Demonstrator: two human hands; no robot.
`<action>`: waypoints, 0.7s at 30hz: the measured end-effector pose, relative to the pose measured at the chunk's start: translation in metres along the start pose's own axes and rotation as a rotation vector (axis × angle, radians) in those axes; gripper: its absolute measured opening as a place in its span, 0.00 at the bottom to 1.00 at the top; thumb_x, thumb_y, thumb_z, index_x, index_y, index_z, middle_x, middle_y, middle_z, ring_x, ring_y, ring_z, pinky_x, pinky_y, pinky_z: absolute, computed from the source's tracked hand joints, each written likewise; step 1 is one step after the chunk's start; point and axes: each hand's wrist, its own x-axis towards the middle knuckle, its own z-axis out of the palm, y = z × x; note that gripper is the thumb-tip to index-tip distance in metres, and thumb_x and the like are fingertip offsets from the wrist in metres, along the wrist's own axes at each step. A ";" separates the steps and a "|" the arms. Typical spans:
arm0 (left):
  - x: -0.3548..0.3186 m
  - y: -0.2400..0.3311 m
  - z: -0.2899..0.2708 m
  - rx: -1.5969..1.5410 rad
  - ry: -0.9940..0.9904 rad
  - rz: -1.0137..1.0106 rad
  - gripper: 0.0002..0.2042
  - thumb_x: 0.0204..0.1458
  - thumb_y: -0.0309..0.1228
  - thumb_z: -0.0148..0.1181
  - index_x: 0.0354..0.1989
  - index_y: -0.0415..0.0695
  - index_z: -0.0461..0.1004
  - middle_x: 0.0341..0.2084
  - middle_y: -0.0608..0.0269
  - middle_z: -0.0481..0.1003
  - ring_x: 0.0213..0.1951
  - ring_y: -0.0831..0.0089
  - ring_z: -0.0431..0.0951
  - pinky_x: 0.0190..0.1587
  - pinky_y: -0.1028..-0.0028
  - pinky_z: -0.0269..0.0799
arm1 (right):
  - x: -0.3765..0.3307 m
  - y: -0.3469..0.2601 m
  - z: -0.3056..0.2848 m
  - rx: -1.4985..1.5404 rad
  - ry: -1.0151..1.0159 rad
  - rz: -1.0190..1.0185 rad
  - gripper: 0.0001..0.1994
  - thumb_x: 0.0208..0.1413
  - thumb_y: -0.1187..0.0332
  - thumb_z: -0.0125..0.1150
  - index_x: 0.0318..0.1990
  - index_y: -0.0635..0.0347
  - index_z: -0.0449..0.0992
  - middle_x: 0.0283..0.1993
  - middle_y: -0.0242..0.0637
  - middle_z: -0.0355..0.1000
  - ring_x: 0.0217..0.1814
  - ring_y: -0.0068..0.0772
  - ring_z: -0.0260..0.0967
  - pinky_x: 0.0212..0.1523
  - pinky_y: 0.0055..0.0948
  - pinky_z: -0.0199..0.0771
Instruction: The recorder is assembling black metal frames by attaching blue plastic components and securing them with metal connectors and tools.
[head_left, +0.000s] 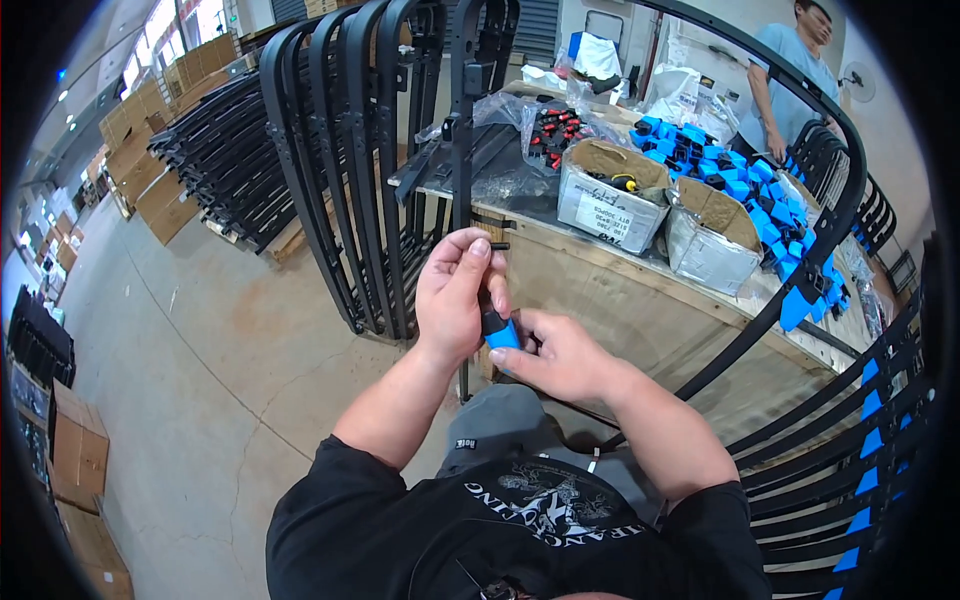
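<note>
Clamped in right grip (pixel 558 355), between thumb and fingers, in front of the torso: small blue-and-black piece (pixel 502 336), bright blue lower body, black upper end, tilted; finer shape hidden by the fingers. Pinched between thumb and forefinger of left grip (pixel 452 290): short, slim black pin (pixel 499 246), pointing right. Close by at right: curved black bars (pixel 800 480), side by side, with blue lengths (pixel 868 440) among them. Beyond both grips: surface (pixel 520 203), wooden-sided, pale wood along the edge, dark sheeting over the left part. Near its front edge: two open white cartons (pixel 605 215), side by side, scuffed, brown inside; yellow-and-black item (pixel 624 183) in the left one. Heaped behind and to the right: many blue-and-black parts (pixel 725 165). Farther back: red-and-black parts (pixel 552 130) amid clear plastic, then pale plastic bags (pixel 690 95). Left of surface: bent black tubes (pixel 288 150), upright in a row on grey floor (pixel 200 400). Farther left: stacked black lengths (pixel 225 165), beside brown cardboard boxes (pixel 165 205). Past the surface at right: person (pixel 785 50) in light-blue top, standing; fan (pixel 857 80) behind. Farthest left: bright windows (pixel 160 40).
</note>
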 end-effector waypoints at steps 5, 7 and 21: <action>0.040 0.029 -0.015 0.236 0.054 0.196 0.09 0.66 0.29 0.54 0.49 0.38 0.72 0.33 0.58 0.78 0.30 0.75 0.77 0.33 0.78 0.73 | 0.042 0.015 0.005 0.141 0.115 -0.107 0.18 0.56 0.54 0.70 0.38 0.62 0.76 0.23 0.25 0.65 0.24 0.17 0.58 0.25 0.26 0.61; 0.075 0.041 -0.010 0.209 0.198 0.389 0.12 0.65 0.28 0.56 0.52 0.33 0.73 0.33 0.59 0.78 0.34 0.76 0.76 0.36 0.81 0.70 | 0.074 0.022 0.004 0.273 0.238 -0.140 0.17 0.56 0.55 0.70 0.39 0.62 0.78 0.23 0.24 0.64 0.26 0.15 0.57 0.25 0.24 0.60; 0.147 0.056 -0.034 0.171 0.225 0.258 0.06 0.61 0.25 0.61 0.43 0.38 0.72 0.32 0.61 0.77 0.28 0.79 0.74 0.30 0.81 0.70 | 0.173 -0.011 0.000 0.271 0.434 -0.176 0.23 0.58 0.57 0.69 0.47 0.73 0.76 0.36 0.40 0.80 0.36 0.20 0.74 0.39 0.26 0.75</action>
